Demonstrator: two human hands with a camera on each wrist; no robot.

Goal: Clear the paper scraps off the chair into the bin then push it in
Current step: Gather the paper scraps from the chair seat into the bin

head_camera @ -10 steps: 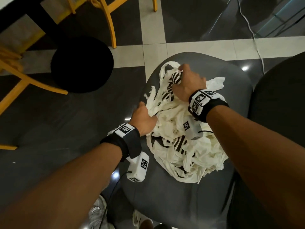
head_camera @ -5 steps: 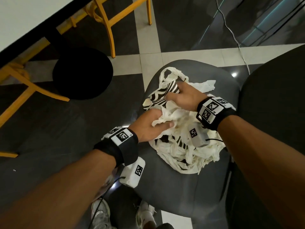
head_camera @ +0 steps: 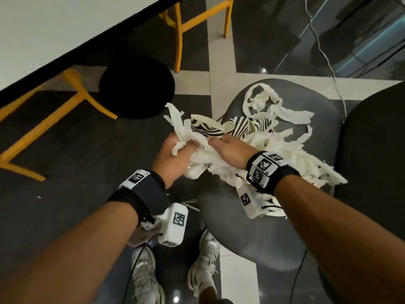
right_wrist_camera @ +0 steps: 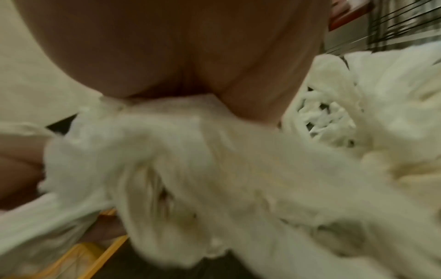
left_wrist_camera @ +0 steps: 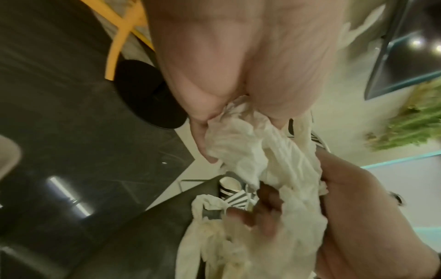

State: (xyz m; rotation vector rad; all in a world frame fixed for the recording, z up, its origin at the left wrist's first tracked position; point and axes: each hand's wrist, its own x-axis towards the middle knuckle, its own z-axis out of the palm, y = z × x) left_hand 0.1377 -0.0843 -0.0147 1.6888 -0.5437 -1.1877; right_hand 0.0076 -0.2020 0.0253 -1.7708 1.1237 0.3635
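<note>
Both hands have drawn the paper scraps [head_camera: 221,154] together off the chair [head_camera: 258,227]. The left hand [head_camera: 175,154] and right hand [head_camera: 232,152] each have their grip clenched on the bundle. Loose strips trailing beyond the grip could snag or drop.

I was looking down into what read as a café or canteen seating area. The polished dark tile floor with pale grey bands [head_camera: 221,62] reflected ceiling lights. At ten o'clock ran a white tabletop with a black edge [head_camera: 54,34] on a round black pedestal base [head_camera: 135,86], flanked by yellow wooden chair frames [head_camera: 192,18]. A rounded grey moulded chair seat [head_camera: 274,227] sat at five o'clock. The left wrist view caught blurred green foliage [left_wrist_camera: 415,122].
</note>
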